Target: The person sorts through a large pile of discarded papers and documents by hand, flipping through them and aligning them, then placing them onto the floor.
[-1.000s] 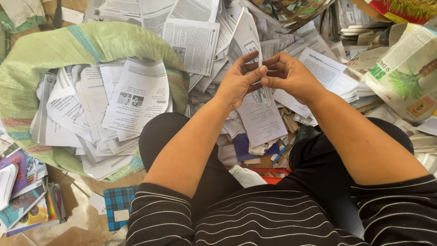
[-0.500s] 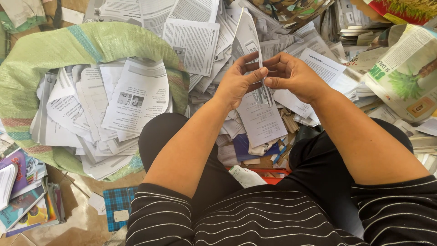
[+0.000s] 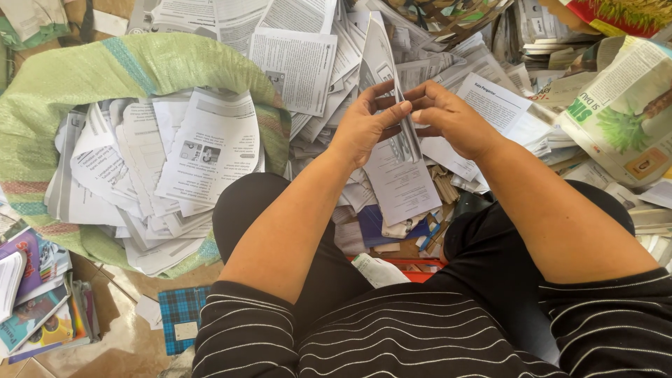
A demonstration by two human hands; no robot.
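the left hand (image 3: 364, 126) and right hand (image 3: 448, 120) pinch together a thin printed booklet (image 3: 399, 168), which hangs at twelve o'clock from the person. it looks light, floppy and easy to tear, so the spine edge seems the best grip; the green sack (image 3: 84, 77) of papers lies at ten o'clock.

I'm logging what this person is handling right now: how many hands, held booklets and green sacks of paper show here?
Hands: 2, the left hand and the right hand
Printed booklet pinched between both hands: 1
Green woven sack stuffed with loose pages: 1
Total: 4
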